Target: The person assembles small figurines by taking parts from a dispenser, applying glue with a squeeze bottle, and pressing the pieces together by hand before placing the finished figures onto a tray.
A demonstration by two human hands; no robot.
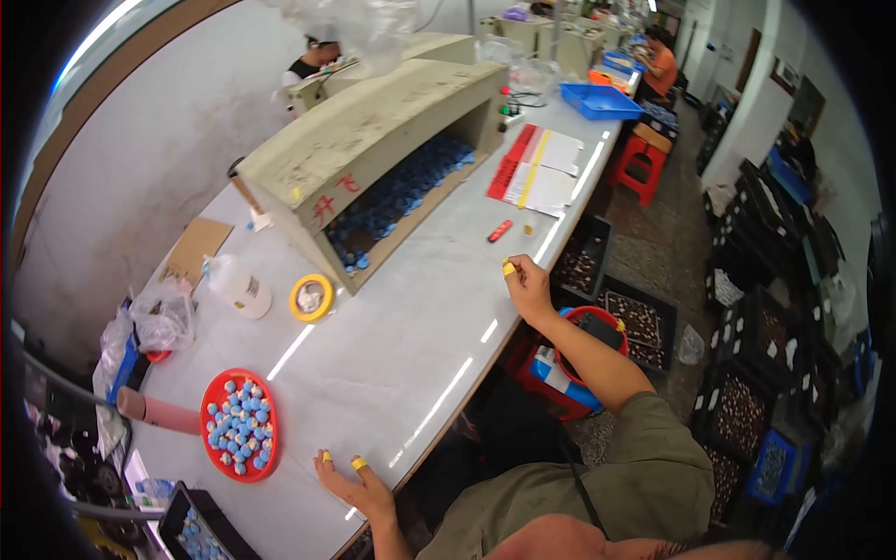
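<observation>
My left hand (357, 487) rests low over the near edge of the white table, fingers apart, with yellow wraps on two fingertips. Nothing shows in it. Just beyond it stands a round red tray (271, 455) of small blue-and-cream balls (240, 422). Farther along the table edge is my right hand (528, 287), its fingers curled together, with yellow on a fingertip. Whatever it may hold is too small or hidden to make out. Closest to it lie a small red stick-shaped item (499, 231) and a tiny yellowish piece (528, 230).
A beige open-fronted box (373, 140) holding blue pieces spans the table's back. Near it are yellow tape (311, 298), a white bottle (238, 286) and a red-and-white paper sheet (539, 168). Black crates (642, 322) and a red stool (638, 168) stand right. Other people sit farther off.
</observation>
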